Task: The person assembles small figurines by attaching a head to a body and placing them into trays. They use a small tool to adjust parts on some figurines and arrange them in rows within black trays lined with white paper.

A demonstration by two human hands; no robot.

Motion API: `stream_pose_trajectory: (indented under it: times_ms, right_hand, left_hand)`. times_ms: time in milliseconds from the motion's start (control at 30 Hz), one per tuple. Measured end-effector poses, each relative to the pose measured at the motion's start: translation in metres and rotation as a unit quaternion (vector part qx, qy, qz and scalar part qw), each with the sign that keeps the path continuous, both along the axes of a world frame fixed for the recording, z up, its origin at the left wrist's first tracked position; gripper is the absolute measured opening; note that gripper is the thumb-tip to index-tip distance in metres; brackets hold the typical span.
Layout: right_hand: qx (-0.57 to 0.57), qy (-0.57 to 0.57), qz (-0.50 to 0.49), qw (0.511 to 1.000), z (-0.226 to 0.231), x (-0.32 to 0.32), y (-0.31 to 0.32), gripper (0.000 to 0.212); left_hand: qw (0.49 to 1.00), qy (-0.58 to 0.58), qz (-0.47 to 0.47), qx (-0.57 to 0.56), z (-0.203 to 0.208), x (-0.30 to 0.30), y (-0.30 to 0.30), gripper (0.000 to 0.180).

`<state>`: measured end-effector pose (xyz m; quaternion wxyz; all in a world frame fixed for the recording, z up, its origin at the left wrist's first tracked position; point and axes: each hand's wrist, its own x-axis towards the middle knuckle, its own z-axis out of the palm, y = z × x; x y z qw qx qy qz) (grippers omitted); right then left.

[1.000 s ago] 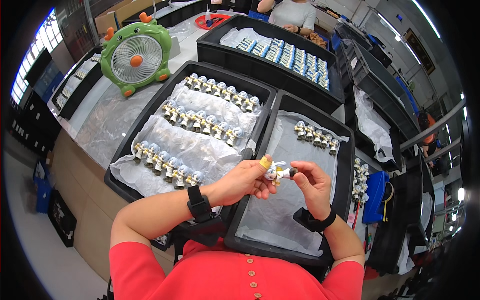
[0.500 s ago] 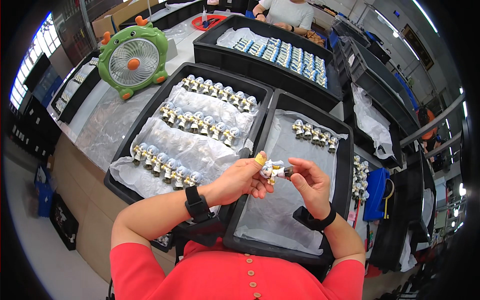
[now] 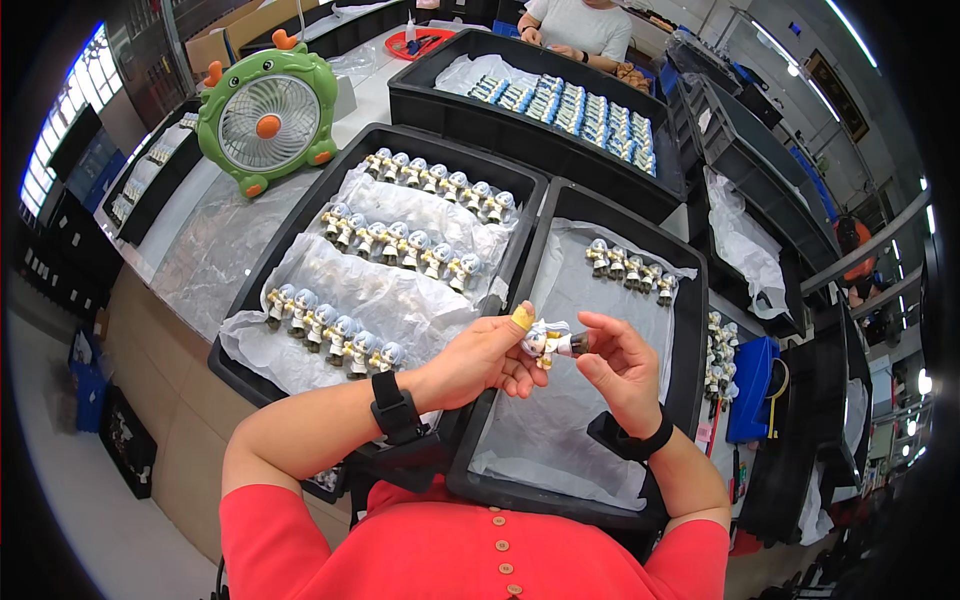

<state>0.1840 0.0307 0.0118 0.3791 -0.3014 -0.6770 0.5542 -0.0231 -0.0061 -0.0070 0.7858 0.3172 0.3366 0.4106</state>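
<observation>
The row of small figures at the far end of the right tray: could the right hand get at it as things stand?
Probably yes. The right hand hovers over the same tray, the row of figures stands uncovered on the white paper just beyond, and nothing lies between. But its fingers are pinching the figure shared with the left hand.

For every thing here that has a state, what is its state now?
left hand: gripping the figurine
right hand: pinching the figurine's dark end
figurine: held above the right tray
left tray: three rows of figurines
right tray: one row
green fan: upright

Figurine (image 3: 545,343) details too small, fingers-covered.
</observation>
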Motion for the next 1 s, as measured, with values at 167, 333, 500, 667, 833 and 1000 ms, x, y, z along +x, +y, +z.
stream_pose_trajectory:
  times_ms: [167,333,500,667,833,1000]
  right_hand:
    - [0.024,-0.014,-0.001,1.0,-0.0016,0.0011,0.0013,0.045]
    - [0.062,-0.024,-0.003,0.998,-0.0003,0.0001,0.0005,0.045]
    - [0.136,-0.044,-0.013,0.99,-0.0014,-0.0039,-0.001,0.045]
    - [0.176,-0.062,-0.01,0.982,0.0012,-0.0062,-0.0051,0.044]
    - [0.168,-0.064,-0.021,0.984,-0.0006,-0.0064,-0.0028,0.041]
    - [0.118,-0.054,-0.032,0.991,0.0001,-0.0066,-0.004,0.04]
  left_hand:
    - [1.0,0.001,0.001,-0.001,0.0012,0.0004,0.0,0.054]
    - [1.0,0.002,0.005,-0.002,-0.0003,0.0013,0.0001,0.054]
    - [1.0,0.021,0.004,0.004,0.0018,0.0011,-0.001,0.053]
    - [0.999,0.033,0.0,0.01,0.0018,0.002,-0.0002,0.052]
    - [0.999,0.039,-0.012,0.0,0.0046,0.0004,-0.001,0.051]
    - [0.999,0.051,-0.017,-0.009,0.0053,-0.0006,-0.0021,0.05]
